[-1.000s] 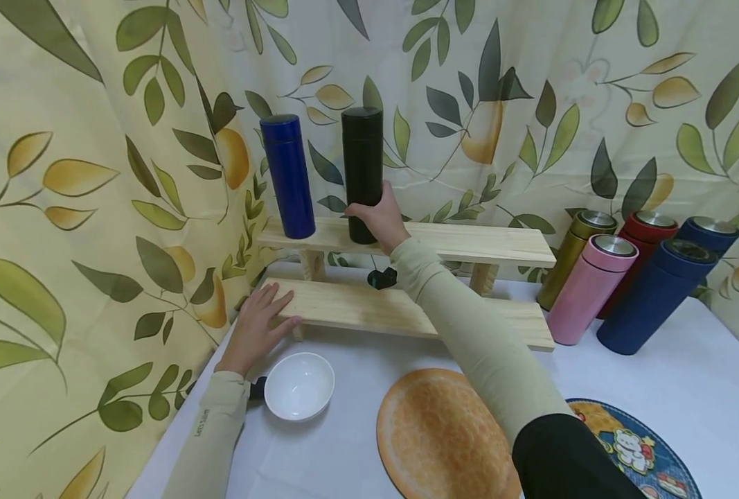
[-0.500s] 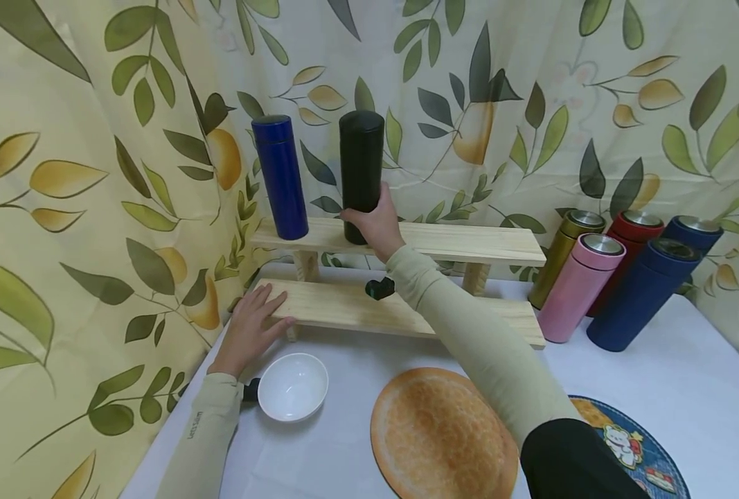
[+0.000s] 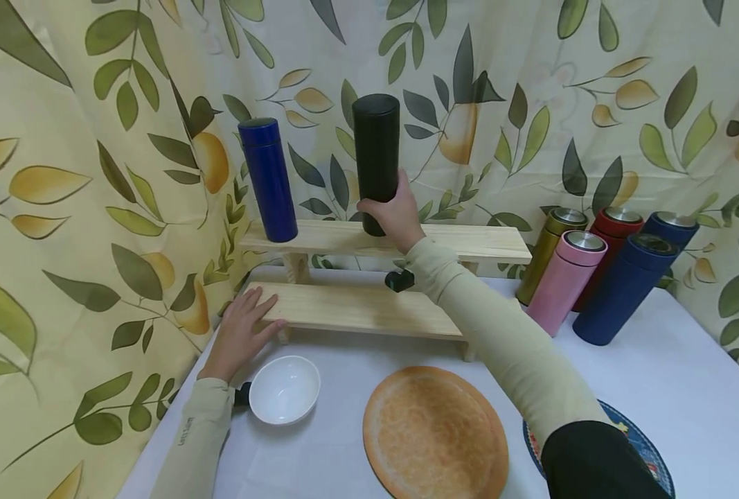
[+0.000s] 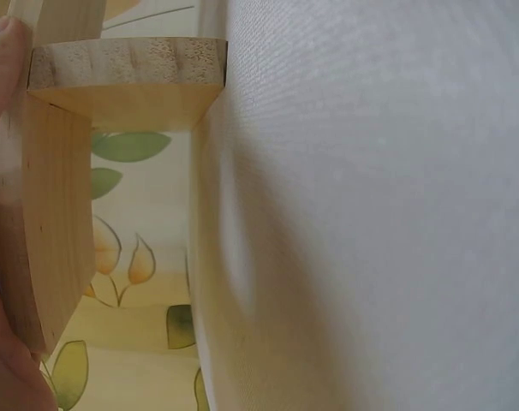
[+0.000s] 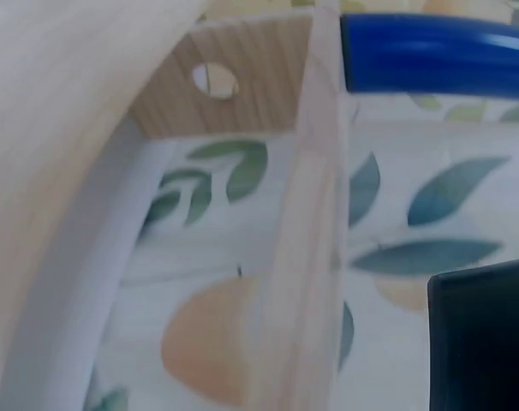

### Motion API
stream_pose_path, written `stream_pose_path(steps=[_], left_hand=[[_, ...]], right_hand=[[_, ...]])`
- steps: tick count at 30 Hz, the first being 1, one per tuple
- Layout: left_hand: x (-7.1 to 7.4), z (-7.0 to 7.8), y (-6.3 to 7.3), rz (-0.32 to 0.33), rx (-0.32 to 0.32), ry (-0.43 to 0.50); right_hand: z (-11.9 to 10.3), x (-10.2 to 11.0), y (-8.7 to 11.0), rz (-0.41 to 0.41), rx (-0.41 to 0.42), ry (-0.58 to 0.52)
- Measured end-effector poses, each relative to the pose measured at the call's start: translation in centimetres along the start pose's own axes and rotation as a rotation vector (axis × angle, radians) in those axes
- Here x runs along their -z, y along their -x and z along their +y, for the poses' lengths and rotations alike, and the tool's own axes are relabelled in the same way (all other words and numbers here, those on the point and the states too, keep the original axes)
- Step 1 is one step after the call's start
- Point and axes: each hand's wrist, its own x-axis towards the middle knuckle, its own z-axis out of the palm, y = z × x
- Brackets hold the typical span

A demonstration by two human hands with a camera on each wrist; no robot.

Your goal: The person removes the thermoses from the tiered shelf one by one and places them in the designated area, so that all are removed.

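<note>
My right hand [image 3: 394,211] grips a black thermos bottle [image 3: 377,149] by its lower part, upright over the upper board [image 3: 475,239] of a two-tier wooden stand. The right wrist view shows a gap between the base of the black bottle [image 5: 486,342] and the board's edge [image 5: 302,257]. A blue thermos bottle [image 3: 269,180] stands on the left end of that same board. My left hand [image 3: 238,336] rests with extended fingers on the left end of the lower board [image 3: 357,308]; in the left wrist view its skin shows along the board [image 4: 58,214].
Gold [image 3: 546,253], pink [image 3: 559,287], red [image 3: 615,225] and two dark blue bottles [image 3: 621,291] stand right of the stand. In front lie a white bowl [image 3: 285,390], a round bread-print mat [image 3: 434,430] and a blue patterned mat [image 3: 646,450]. A leaf-print curtain [image 3: 126,229] hangs behind.
The right hand has raised the black bottle off the upper board and moved it slightly right. The left hand stays on the lower board while the head view shifts a little.
</note>
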Motion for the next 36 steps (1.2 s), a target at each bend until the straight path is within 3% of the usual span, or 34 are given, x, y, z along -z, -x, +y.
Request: stream_pose_path(steps=[10,21,36], left_hand=[[0.2,0.0,0.5,-0.017,0.02,0.014],[0.0,0.4,0.4,-0.037,0.05,0.014],[0.1,0.6,0.3,-0.052,0.053,0.007]], right_hand=[[-1.0,5.3,-0.7,0.092,-0.003,0.052],[-1.3,11.1,-0.9,0.159,-0.061,0.093],[-2.5,16.7,-1.6,0.23,-0.074,0.084]])
